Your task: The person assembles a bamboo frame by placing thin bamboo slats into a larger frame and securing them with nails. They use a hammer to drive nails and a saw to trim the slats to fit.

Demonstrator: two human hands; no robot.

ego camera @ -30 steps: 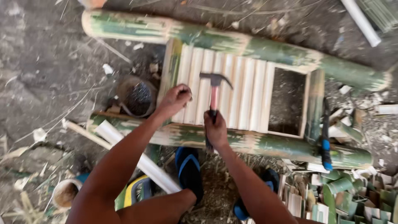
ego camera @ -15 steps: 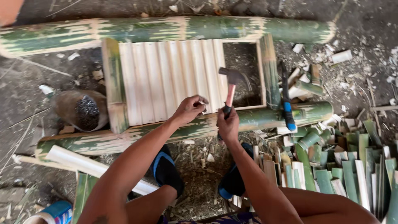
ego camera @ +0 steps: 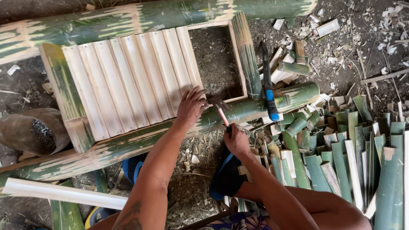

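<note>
A person's right hand (ego camera: 237, 142) grips a pink-handled hammer (ego camera: 220, 110), its handle slanting up and left so the head sits just right of the left hand (ego camera: 190, 106). That hand's fingers pinch down at the last pale slat (ego camera: 192, 57), beside the frame's open gap. The bamboo frame (ego camera: 128, 142) lies on littered ground, a blue-handled knife (ego camera: 268, 83) nearby.

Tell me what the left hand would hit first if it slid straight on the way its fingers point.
The left hand rests on the pale split-bamboo slats, fingers pointing up and right. Straight on lies the open gap of bare ground inside the frame, then probably the upright green bamboo crosspiece; depth is hard to judge.
</note>
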